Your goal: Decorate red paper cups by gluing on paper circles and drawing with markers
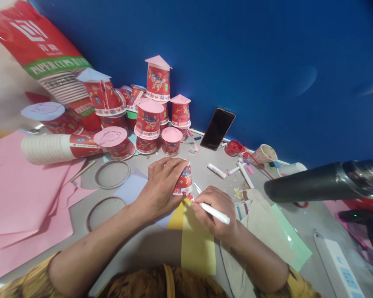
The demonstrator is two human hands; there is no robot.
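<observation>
My left hand [161, 182] presses down on an upside-down red paper cup [183, 181] that stands on a yellow paper sheet [196, 242]. My right hand [216, 211] holds a white marker [211, 210] with a red tip, and the tip touches the paper at the cup's rim. Both forearms reach in from the bottom of the view.
Behind stands a pile of red cups with pink paper lids [149, 111] against a blue wall. Pink sheets [21, 194] lie left, with a sleeve of stacked cups [56, 147]. A phone [218, 128] leans on the wall. A black tube [323, 182] and power strip [338, 263] sit right.
</observation>
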